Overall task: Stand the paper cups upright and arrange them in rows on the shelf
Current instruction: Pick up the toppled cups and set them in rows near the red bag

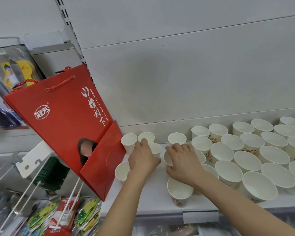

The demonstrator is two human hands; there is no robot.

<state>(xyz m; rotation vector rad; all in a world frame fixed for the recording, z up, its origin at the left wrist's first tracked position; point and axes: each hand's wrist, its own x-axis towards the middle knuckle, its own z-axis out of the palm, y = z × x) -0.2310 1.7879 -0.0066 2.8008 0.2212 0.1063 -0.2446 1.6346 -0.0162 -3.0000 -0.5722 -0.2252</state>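
Many white paper cups stand upright in rows on the white shelf (153, 189), most of them packed on the right (247, 160). My left hand (143, 157) grips a cup (156, 148) at the shelf's left end, beside two upright cups (129, 139) near the back. My right hand (182, 160) holds a cup (168, 159) that tilts toward the left. Another cup (179, 189) stands under my right wrist near the front edge, and one (122, 171) stands at the far left front.
A red paper gift bag (66, 125) leans at the shelf's left end, touching the leftmost cups. Beyond it hang packaged goods on wire hooks (41, 201). The shelf's back wall (194, 82) is bare white panel. A price-tag holder (200, 217) sits on the front lip.
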